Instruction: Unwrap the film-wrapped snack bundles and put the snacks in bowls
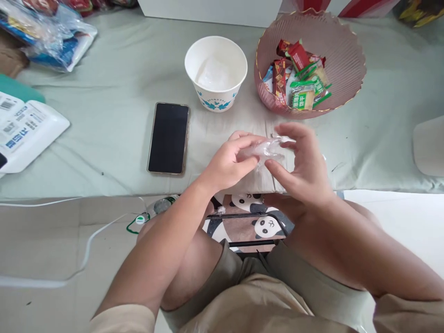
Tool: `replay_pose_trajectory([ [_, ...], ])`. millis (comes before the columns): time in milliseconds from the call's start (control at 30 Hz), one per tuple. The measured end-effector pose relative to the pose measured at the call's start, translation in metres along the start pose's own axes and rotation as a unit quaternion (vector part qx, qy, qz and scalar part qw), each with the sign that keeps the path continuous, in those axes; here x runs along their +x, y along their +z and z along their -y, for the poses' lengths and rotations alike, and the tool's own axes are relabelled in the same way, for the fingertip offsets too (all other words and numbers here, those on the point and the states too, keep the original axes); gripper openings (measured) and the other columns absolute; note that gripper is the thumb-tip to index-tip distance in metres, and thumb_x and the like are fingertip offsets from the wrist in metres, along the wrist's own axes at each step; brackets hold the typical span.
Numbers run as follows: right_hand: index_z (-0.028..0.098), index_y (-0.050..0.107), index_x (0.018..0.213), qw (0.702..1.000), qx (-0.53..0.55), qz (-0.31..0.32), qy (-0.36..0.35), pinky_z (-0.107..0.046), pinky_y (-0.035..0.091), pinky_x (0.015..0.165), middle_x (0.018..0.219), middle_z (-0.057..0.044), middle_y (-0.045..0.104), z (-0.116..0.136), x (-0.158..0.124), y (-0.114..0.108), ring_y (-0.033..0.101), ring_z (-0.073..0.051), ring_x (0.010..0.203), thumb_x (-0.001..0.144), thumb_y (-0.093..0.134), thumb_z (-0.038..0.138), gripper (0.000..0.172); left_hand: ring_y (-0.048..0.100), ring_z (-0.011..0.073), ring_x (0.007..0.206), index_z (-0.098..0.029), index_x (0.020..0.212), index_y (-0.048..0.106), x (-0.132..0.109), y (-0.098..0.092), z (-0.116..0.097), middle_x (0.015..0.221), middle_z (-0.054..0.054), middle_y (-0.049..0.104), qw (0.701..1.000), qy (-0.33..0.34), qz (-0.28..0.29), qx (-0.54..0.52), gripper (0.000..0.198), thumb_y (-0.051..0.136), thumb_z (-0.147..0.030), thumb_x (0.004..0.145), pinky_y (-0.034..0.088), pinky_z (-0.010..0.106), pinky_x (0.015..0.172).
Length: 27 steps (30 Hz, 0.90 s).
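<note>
Nearest my camera is a tan shirt front (256,305), above olive shorts (312,277). Beyond the lap runs the bench (114,152), draped in pale green cloth. From my remote post I have the left grip (227,162) closed, thumb against fingers, on crumpled clear film (266,148). The film lies between the two hands, over the near part of the bench. My right grip (308,166) is partly open beside it, thumb and fingers spread; whether its fingertips touch the film, I cannot tell. Behind the hands stands a white paper tub (218,101) with translucent material (214,74) inside. To its right, a pink ribbed bowl (347,69) with a gilt rim holds wrapped snacks (301,99); to its left lies a dark-screened phone (169,138).
</note>
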State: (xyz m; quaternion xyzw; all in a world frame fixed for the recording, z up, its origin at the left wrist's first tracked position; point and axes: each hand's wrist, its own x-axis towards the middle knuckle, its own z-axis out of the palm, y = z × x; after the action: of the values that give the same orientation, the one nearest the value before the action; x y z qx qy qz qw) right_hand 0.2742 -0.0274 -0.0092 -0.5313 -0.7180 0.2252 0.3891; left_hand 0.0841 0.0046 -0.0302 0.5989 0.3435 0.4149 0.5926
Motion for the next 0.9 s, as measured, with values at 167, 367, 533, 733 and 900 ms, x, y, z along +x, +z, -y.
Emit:
replay_pose_trajectory([
  [167, 0.028, 0.057, 0.105, 0.999, 0.042, -0.012, 0.027, -0.033, 0.057, 0.069, 0.092, -0.001, 0.064, 0.011, 0.009, -0.008, 0.064, -0.015, 0.076, 0.091, 0.068, 0.026, 0.018, 0.07, 0.0133, 0.084, -0.023, 0.118, 0.067, 0.001, -0.007, -0.008, 0.098, 0.003, 0.074, 0.995, 0.028, -0.037, -0.092, 0.035, 0.069, -0.018, 0.084, 0.057, 0.024, 0.072],
  [367, 0.025, 0.054, 0.089, 0.999, 0.001, -0.016, -0.029, -0.027, 0.047, 0.056, 0.091, -0.001, 0.06, 0.049, 0.107, -0.021, 0.057, -0.011, 0.068, 0.082, 0.075, 0.021, 0.023, 0.051, 0.0085, 0.053, -0.02, 0.073, 0.065, 0.012, -0.036, -0.012, 0.059, -0.004, 0.055, 0.941, 0.146, -0.279, -0.123, 0.016, 0.065, -0.022, 0.089, 0.042, 0.022, 0.054],
  [533, 0.025, 0.067, 0.104, 0.954, -0.208, 0.208, 0.057, -0.035, 0.054, 0.071, 0.087, -0.003, 0.068, 0.075, 0.203, 0.019, 0.064, -0.016, 0.072, 0.09, 0.064, 0.018, 0.016, 0.044, 0.009, 0.048, -0.02, 0.063, 0.061, 0.014, -0.058, -0.018, 0.051, -0.004, 0.049, 0.925, 0.152, -0.33, -0.115, 0.026, 0.062, -0.022, 0.089, 0.034, 0.023, 0.05],
  [733, 0.022, 0.071, 0.119, 0.799, -0.49, 0.339, -0.082, -0.035, 0.045, 0.074, 0.132, -0.011, 0.064, 0.077, 0.228, 0.069, 0.066, -0.026, 0.107, 0.097, 0.055, 0.02, 0.027, 0.04, 0.0087, 0.048, -0.019, 0.06, 0.057, 0.01, -0.07, -0.029, 0.051, -0.003, 0.046, 0.921, 0.168, -0.34, -0.083, 0.032, 0.058, -0.02, 0.092, 0.031, 0.023, 0.048],
  [900, 0.018, 0.077, 0.09, 0.779, -0.438, 0.443, -0.063, -0.03, 0.036, 0.067, 0.085, -0.003, 0.072, 0.063, 0.226, 0.082, 0.057, -0.011, 0.069, 0.091, 0.065, 0.013, 0.014, 0.041, 0.0092, 0.048, -0.019, 0.06, 0.057, 0.002, -0.094, -0.039, 0.051, -0.003, 0.044, 0.893, 0.183, -0.402, -0.087, 0.032, 0.056, -0.018, 0.092, 0.031, 0.024, 0.048],
])
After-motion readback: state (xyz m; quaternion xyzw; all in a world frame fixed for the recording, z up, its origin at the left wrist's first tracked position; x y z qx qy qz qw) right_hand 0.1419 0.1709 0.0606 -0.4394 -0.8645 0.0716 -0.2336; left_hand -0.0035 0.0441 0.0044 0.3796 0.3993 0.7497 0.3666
